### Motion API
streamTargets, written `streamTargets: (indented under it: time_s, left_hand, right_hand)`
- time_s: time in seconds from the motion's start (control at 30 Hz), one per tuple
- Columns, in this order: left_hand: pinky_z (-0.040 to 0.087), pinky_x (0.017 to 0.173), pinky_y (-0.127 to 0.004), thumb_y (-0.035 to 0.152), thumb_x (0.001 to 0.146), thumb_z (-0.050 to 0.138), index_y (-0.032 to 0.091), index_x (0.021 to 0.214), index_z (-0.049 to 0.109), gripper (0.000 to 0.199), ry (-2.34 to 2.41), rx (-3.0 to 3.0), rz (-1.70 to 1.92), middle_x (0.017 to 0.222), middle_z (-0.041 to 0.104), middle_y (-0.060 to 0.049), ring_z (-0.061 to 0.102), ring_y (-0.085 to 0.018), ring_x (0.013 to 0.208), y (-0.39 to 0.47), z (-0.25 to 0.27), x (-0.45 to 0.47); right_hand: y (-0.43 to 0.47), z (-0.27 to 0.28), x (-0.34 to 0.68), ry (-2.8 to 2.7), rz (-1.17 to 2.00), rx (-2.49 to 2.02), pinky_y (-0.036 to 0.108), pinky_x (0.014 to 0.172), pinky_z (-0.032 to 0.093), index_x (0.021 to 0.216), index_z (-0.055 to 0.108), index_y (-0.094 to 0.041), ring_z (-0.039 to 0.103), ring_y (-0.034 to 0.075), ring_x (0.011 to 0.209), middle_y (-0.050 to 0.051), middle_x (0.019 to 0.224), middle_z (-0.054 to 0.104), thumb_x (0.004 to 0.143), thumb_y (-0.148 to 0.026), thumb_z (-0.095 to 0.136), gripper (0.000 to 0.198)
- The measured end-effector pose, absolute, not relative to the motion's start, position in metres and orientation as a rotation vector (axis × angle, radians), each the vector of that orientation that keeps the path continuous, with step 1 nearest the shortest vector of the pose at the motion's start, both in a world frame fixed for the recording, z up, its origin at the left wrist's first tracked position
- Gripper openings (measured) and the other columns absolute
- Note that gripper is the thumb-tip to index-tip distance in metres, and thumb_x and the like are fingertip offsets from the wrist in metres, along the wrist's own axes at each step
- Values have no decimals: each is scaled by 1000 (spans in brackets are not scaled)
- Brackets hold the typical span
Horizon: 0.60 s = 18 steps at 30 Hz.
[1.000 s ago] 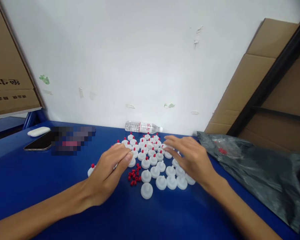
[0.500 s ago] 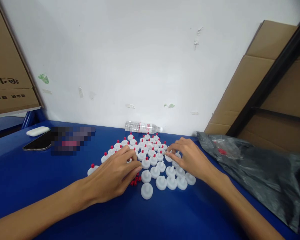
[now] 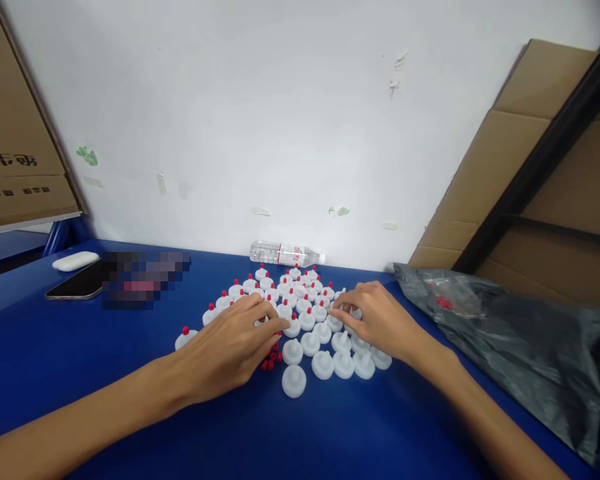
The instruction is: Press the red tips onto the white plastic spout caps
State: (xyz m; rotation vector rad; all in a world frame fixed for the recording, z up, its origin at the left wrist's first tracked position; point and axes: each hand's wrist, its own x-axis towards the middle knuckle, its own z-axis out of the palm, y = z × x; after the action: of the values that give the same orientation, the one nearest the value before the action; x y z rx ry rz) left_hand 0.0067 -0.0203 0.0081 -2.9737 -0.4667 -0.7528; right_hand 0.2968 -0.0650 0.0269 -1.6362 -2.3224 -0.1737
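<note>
My left hand (image 3: 237, 340) is closed in a pinch over the left side of a group of white spouted lids (image 3: 323, 365). A speck of red shows at its thumb and index tips, seemingly a small red cap. Below those fingers lies a little heap of loose red caps (image 3: 271, 361), partly hidden by the hand. On the right, my right hand (image 3: 373, 317) has thumb and index together at the spout of a white lid (image 3: 335, 323). Lids at the back and left wear red tips; those at the front right have bare spouts.
Behind the lids a clear plastic bottle (image 3: 287, 254) lies against the wall. A phone (image 3: 77, 283) and a white rounded case (image 3: 75, 261) rest at left. A dark plastic bag (image 3: 505, 340) spreads over the right side, with a clear bag of red pieces (image 3: 453, 300) on it.
My right hand has shifted slightly toward the left, and a bare white lid behind its fingers has come into view. My left fingertips have edged a little right.
</note>
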Motion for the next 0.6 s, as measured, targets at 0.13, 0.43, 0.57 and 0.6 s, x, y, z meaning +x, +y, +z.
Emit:
streamTargets:
  time_s: [0.13, 0.43, 0.57, 0.6]
  left_hand:
    - [41, 79, -37, 2, 94, 47, 18, 120, 59, 33, -466, -2958, -701, 100, 63, -7, 50, -23, 90, -19, 5, 6]
    - [38, 86, -41, 5, 96, 47, 19, 122, 59, 32, -484, -2947, -597, 100, 65, -6, 52, -25, 95, -21, 6, 6]
    - [38, 87, -41, 8, 97, 47, 20, 122, 60, 30, -521, -2952, -527, 99, 65, -6, 53, -25, 95, -20, 5, 6]
    - [38, 87, -41, 8, 97, 48, 20, 122, 60, 30, -533, -2952, -519, 99, 65, -6, 53, -25, 95, -20, 5, 6]
  right_hand:
    - [-68, 30, 292, -2280, -224, -1578, 40, 85, 42, 93, 73, -23, 64, 22, 81, 3, 82, 73, 102, -41, 50, 30]
    - [-71, 23, 280, -2370, -147, -1418, 42, 94, 43, 114, 68, -26, 64, 23, 102, 3, 110, 74, 105, -44, 41, 33]
    - [-71, 22, 276, -2454, -107, -1432, 43, 94, 42, 104, 68, -24, 65, 23, 98, 3, 95, 74, 109, -36, 31, 39]
    - [-71, 23, 276, -2469, -103, -1427, 43, 93, 42, 100, 68, -23, 65, 22, 96, 3, 92, 74, 109, -35, 30, 40]
